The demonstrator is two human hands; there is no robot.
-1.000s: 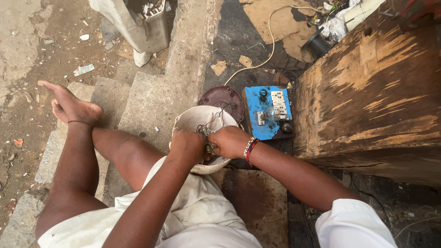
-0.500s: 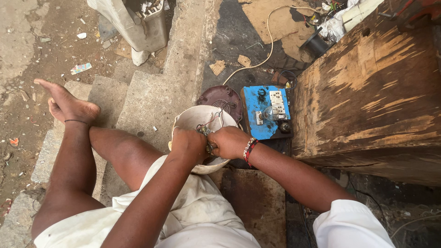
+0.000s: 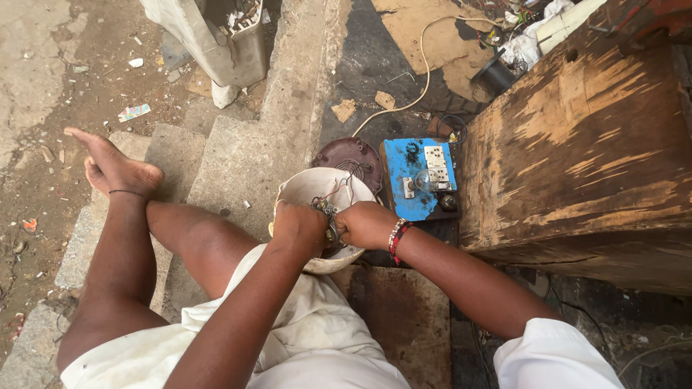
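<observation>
**Both hands in the pale shell**

We begin at nine o'clock, where our bare foot [image 3: 115,169] rests on the concrete step [image 3: 216,162], its leg crossed over the other knee. At eleven o'clock a grey metal box [image 3: 216,43] stands on the dirt ground, with scraps of litter near it.

At the centre our left hand [image 3: 299,227] is curled into a fist over the rim of the round cream-coloured housing [image 3: 317,189], which sits in our lap just above the white shorts [image 3: 303,338]. Thin wires [image 3: 335,193] rise from its inside. Our right hand [image 3: 367,225] is also closed, knuckles up, just beside the left; both press around a small metal part [image 3: 326,212] with the wires between them, though we cannot tell exactly what the fingers pinch. A beaded bracelet [image 3: 396,236] circles the right wrist.

At twelve o'clock from the housing, touching its far edge, lies a dark round vented cover [image 3: 353,155]. Just at one o'clock sits a blue board [image 3: 418,180] carrying sockets and switches. A pale cable [image 3: 422,65] runs away toward twelve. At three o'clock stands a large worn wooden block [image 3: 584,151].
</observation>
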